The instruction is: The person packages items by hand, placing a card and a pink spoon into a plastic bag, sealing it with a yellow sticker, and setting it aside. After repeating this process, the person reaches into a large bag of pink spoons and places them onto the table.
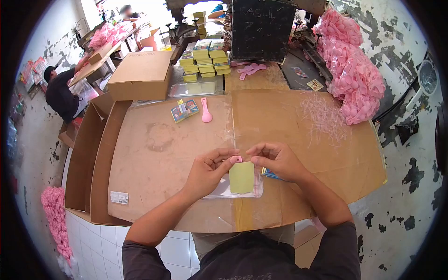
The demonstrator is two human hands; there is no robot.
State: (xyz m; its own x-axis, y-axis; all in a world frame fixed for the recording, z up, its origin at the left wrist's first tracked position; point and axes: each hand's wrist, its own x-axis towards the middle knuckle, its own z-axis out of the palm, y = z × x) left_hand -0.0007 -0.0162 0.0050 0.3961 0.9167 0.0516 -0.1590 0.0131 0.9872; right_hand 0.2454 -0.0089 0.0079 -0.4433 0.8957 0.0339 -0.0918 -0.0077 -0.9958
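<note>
Close in front of me a yellow-green card stands upright between my hands. The end of a pink plastic spoon shows over its top edge; the rest is hidden behind the card. My left hand pinches at the spoon end and the card's upper left corner. Curled at the upper right corner, my right hand has thumb and forefinger drawn together; what lies between them is too small to make out. Clear plastic bags lie under the card. Blue printed cards are partly covered by my right hand.
On the cardboard-covered table lie a card bundle, another pink spoon and plastic shreds. Behind stand stacked card bundles and a cardboard box. Bagged pink spoons fill the right. A person works at left.
</note>
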